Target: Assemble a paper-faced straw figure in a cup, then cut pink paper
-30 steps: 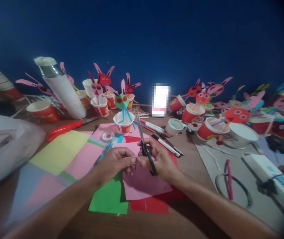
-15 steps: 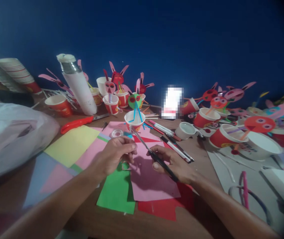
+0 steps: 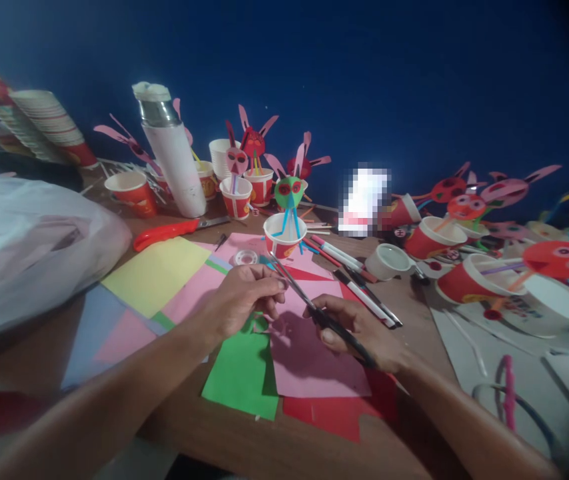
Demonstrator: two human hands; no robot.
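Observation:
My right hand [image 3: 359, 330] grips a pair of black-handled scissors [image 3: 314, 310], their blades pointing up and left across the pink paper [image 3: 314, 360]. My left hand [image 3: 244, 300] is pinched closed right at the blades, holding something too small to make out. Both hands hover over overlapping sheets of pink, green [image 3: 239, 373] and red paper [image 3: 334, 410]. Just beyond the hands stands a red and white paper cup [image 3: 284, 237] carrying a green paper face on blue straws.
Many decorated paper cups crowd the back and right of the table [image 3: 244, 440]. A white bottle [image 3: 172, 160], stacked cups [image 3: 44, 127], a red cutter [image 3: 164, 233], a tape roll [image 3: 246, 257], markers [image 3: 359, 287] and a white plastic bag [image 3: 29, 247] lie around.
The scissors have tipped from nearly upright to slanting left. My hands have drawn slightly apart. The view has shifted left and down.

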